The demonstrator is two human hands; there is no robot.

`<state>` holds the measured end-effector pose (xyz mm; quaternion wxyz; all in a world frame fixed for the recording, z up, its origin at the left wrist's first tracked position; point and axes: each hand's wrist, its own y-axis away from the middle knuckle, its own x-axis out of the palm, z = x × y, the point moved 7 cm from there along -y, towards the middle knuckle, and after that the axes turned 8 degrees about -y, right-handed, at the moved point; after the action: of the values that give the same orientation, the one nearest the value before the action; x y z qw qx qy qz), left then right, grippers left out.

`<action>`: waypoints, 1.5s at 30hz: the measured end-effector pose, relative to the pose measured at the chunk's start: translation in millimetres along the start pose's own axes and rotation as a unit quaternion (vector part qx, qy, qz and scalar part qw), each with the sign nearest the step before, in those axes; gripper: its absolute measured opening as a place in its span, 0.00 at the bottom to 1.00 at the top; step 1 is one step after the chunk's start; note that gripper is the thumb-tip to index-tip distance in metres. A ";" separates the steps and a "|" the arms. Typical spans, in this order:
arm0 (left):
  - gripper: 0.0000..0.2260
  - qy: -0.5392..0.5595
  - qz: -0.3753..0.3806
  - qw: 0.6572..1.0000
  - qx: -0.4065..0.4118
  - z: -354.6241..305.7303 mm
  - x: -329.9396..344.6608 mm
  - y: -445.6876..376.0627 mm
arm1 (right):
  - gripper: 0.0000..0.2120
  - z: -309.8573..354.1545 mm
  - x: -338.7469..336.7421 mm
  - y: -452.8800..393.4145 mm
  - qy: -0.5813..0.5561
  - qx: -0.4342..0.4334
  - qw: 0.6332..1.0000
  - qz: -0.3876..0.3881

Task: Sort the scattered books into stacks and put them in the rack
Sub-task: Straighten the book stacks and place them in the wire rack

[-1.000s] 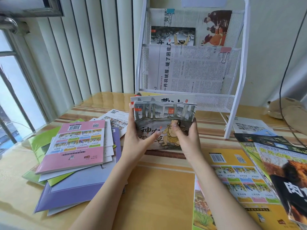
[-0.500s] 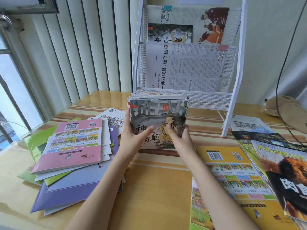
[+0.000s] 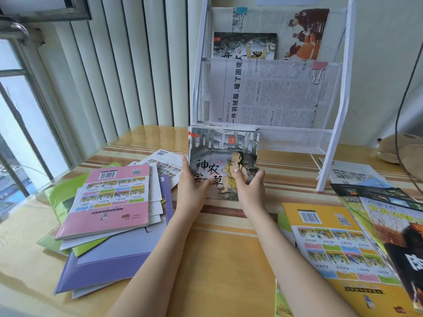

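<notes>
A stack of thin grey picture books (image 3: 223, 154) stands upright on the table just in front of the white mesh rack (image 3: 295, 140). My left hand (image 3: 191, 187) grips its left edge, thumb across the cover. My right hand (image 3: 250, 187) grips the lower right side, thumb on the cover too. The rack's upper pockets hold a dark picture book (image 3: 245, 45) and newspapers (image 3: 267, 92). More books lie scattered: a pink one (image 3: 109, 200) on a pile at the left, a yellow one (image 3: 336, 248) at the right.
A purple folder (image 3: 114, 259) and green booklets (image 3: 66, 193) lie under the left pile. Animal magazines (image 3: 389, 216) overlap at the far right. A brown plush toy (image 3: 402, 149) and a black cable (image 3: 402, 92) are at the back right. Vertical blinds (image 3: 114, 65) and a window stand on the left.
The stack has been squared up: the book tops that stuck out unevenly are now level. Both hands shifted slightly along the stack's sides.
</notes>
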<state>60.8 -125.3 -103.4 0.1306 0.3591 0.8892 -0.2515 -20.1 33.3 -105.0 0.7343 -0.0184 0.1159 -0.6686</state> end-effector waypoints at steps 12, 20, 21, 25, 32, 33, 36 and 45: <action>0.34 -0.164 -0.068 0.983 0.038 -21.4 -20.1 19.4 | 0.22 31.6 -2.1 23.8 0.170 -0.261 0.939 -0.146; 0.27 -0.493 0.041 0.861 -0.115 14.7 -85.1 30.1 | 0.19 52.8 -2.1 46.0 0.196 -0.385 0.884 -0.178; 0.30 -0.493 0.055 0.856 -0.147 26.3 -97.4 34.4 | 0.18 58.9 1.7 52.6 0.187 -0.424 0.871 -0.162; 0.35 -0.505 0.067 0.848 -0.145 44.0 -125.2 48.7 | 0.13 82.4 35.3 82.8 0.104 -0.516 0.850 0.016; 0.47 -0.490 0.107 0.857 -0.119 39.0 -133.3 66.3 | 0.16 54.3 131.0 115.7 -0.018 -0.003 0.948 0.318; 0.47 -0.489 0.114 0.858 -0.112 39.2 -133.9 70.7 | 0.15 47.9 134.0 115.0 -0.042 0.079 0.949 0.302; 0.36 -0.487 0.125 0.858 -0.104 40.1 -138.1 76.7 | 0.12 38.0 138.1 112.4 -0.120 0.205 0.930 0.279; 0.15 -0.184 0.011 0.981 -0.058 17.8 -168.8 63.9 | 0.19 38.1 156.8 103.4 -0.179 0.287 0.901 0.272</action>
<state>226.2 -192.3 -71.3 0.3158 0.3083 0.8590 -0.2595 100.8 -115.2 -109.6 0.8692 0.1062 -0.2141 -0.4330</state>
